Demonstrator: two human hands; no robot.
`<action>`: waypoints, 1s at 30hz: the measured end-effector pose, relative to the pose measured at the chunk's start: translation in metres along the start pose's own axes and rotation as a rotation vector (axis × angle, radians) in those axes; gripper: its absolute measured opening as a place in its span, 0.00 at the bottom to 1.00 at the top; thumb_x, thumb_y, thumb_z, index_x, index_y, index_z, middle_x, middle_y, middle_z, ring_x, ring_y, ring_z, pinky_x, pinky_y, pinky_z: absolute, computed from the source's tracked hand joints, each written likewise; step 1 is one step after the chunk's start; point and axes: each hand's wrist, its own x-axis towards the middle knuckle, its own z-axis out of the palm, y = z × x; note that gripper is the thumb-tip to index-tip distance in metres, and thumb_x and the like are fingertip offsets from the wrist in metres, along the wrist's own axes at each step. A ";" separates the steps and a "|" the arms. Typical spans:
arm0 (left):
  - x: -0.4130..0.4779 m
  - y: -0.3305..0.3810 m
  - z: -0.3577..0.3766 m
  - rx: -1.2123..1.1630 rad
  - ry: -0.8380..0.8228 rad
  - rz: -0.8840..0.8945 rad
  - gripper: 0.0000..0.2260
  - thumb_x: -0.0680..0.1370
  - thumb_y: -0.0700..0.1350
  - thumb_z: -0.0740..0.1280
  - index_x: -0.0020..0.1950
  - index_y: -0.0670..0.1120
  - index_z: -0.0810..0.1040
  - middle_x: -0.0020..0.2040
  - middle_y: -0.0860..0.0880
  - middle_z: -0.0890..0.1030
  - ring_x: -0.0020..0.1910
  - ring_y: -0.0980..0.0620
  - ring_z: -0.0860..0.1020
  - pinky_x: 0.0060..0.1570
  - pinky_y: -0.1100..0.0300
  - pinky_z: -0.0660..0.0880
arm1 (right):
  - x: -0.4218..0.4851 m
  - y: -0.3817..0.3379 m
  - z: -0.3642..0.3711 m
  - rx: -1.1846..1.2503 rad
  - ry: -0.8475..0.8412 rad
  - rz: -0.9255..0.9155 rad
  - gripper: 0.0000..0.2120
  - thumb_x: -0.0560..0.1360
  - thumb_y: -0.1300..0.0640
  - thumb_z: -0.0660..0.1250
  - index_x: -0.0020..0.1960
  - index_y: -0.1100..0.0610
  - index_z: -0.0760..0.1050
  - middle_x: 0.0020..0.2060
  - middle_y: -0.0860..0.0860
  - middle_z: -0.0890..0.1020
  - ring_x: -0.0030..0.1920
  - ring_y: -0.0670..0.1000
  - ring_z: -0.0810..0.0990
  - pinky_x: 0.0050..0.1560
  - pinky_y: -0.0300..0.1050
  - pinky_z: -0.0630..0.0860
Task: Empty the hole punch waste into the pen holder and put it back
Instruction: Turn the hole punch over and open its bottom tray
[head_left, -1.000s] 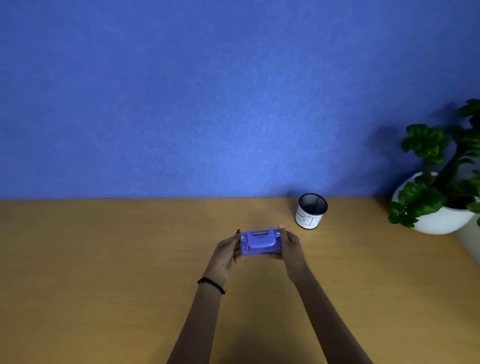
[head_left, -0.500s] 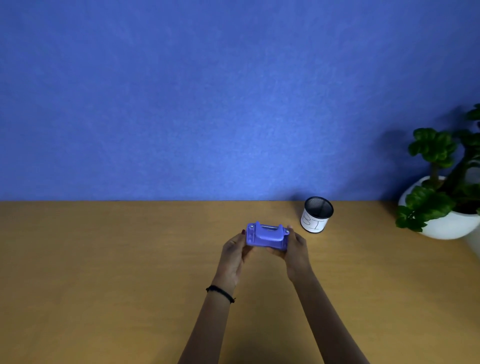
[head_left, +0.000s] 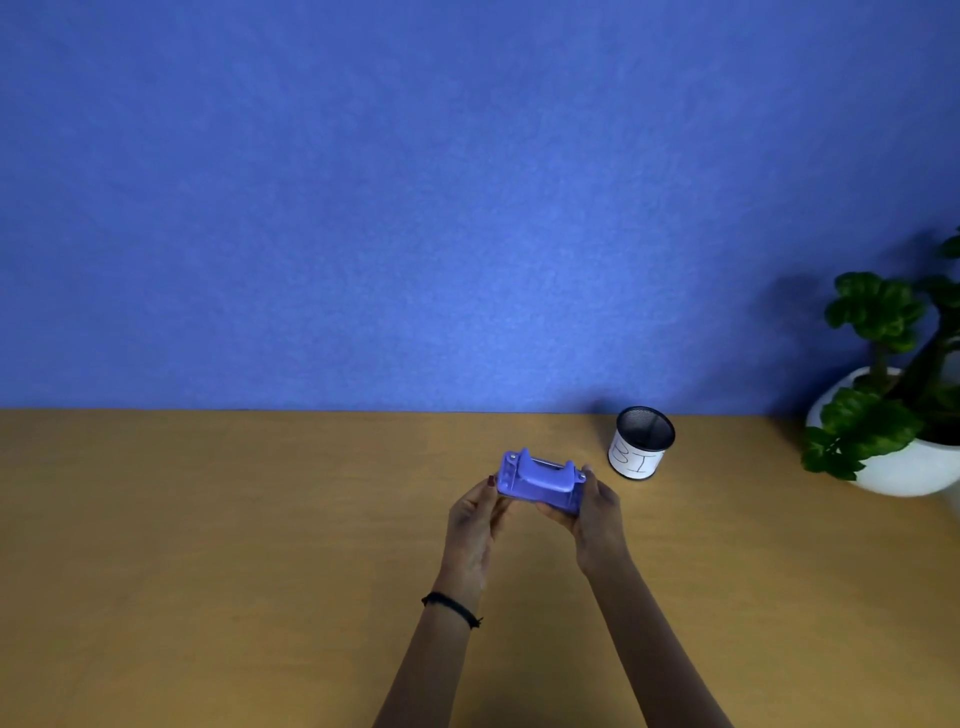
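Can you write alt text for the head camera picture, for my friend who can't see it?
Two hands, left hand and right hand, hold a purple hole punch above a wooden table. A mesh pen holder stands to its right, near a potted plant.

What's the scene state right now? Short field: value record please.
surface: wooden table against a blue wall
hole punch: purple, held above the table, gripped at both ends
left hand: on the punch's left end; black band on the wrist
right hand: on the punch's right end
pen holder: black mesh, white label, upright, right of and beyond the punch, apart from it
plant: white pot, far right
emptying: not yet started
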 end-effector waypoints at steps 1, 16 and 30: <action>0.000 0.000 -0.002 0.027 -0.013 0.026 0.12 0.80 0.38 0.59 0.47 0.48 0.81 0.40 0.55 0.86 0.41 0.59 0.81 0.43 0.70 0.78 | -0.001 -0.002 -0.001 -0.013 -0.007 -0.007 0.18 0.81 0.56 0.53 0.40 0.58 0.77 0.39 0.56 0.81 0.40 0.53 0.80 0.28 0.39 0.81; 0.006 0.022 -0.017 0.886 -0.165 0.525 0.21 0.72 0.31 0.65 0.60 0.49 0.79 0.61 0.50 0.75 0.65 0.52 0.72 0.61 0.73 0.67 | -0.001 0.004 -0.008 -0.064 -0.390 0.002 0.19 0.82 0.58 0.48 0.60 0.66 0.74 0.52 0.61 0.81 0.45 0.54 0.84 0.43 0.41 0.83; 0.009 0.025 -0.008 1.110 0.018 0.725 0.18 0.73 0.34 0.64 0.56 0.53 0.81 0.54 0.53 0.82 0.55 0.54 0.77 0.47 0.69 0.71 | 0.000 0.013 -0.010 0.054 -0.395 -0.004 0.17 0.82 0.60 0.47 0.62 0.64 0.71 0.52 0.58 0.81 0.45 0.50 0.85 0.41 0.39 0.82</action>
